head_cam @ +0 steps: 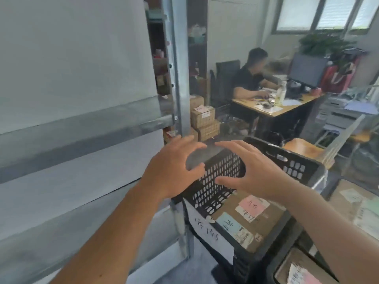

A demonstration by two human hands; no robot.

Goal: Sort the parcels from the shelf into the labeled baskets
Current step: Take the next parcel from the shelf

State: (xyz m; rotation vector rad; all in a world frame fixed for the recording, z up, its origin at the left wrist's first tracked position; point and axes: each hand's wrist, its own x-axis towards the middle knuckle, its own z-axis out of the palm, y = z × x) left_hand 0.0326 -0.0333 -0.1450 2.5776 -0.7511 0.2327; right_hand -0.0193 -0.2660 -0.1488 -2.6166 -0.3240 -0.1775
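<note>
Left hand (174,171), right hand (249,171) spread, empty, over perforated black plastic basket (217,187).

A black basket (223,181) holds a brown parcel (252,220) bearing labels.

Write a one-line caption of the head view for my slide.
Both empty hands, left and right, hover over a black basket holding a labeled parcel.

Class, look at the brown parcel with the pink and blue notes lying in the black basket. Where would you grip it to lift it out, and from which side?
Grip the brown parcel by its two long edges, coming straight down from above. It lies flat with its labelled face up, and the black basket walls block any sideways approach. Both the left hand and the right hand hover open above it.
</note>
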